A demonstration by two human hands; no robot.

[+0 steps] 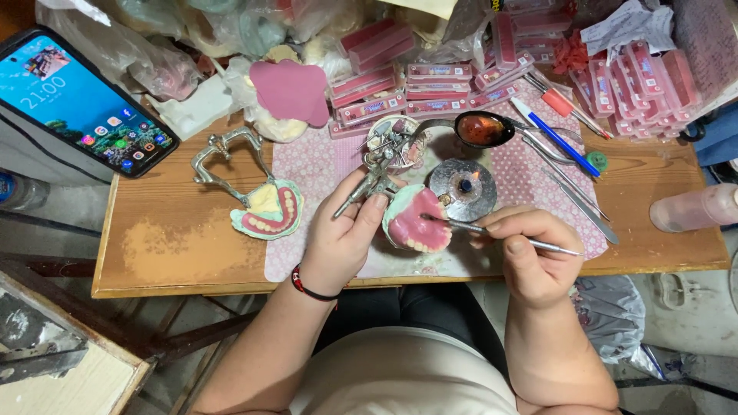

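My left hand (344,234) grips a pink wax denture on its pale green plaster cast (416,220), mounted in a metal articulator frame (373,178) that sticks up past my thumb. My right hand (530,253) holds a thin metal wax tool (469,225) like a pen, its tip touching the pink wax of the denture. Just behind the denture stands a small round metal burner (463,189) with a tiny flame.
A second denture cast in an articulator (269,209) lies left on the wooden table (177,238). A spoon with melted wax (480,129), a blue pen (557,137), metal tools (580,201), pink tooth-strip boxes (438,81), a phone (81,104) and a bottle (696,207) surround the mat.
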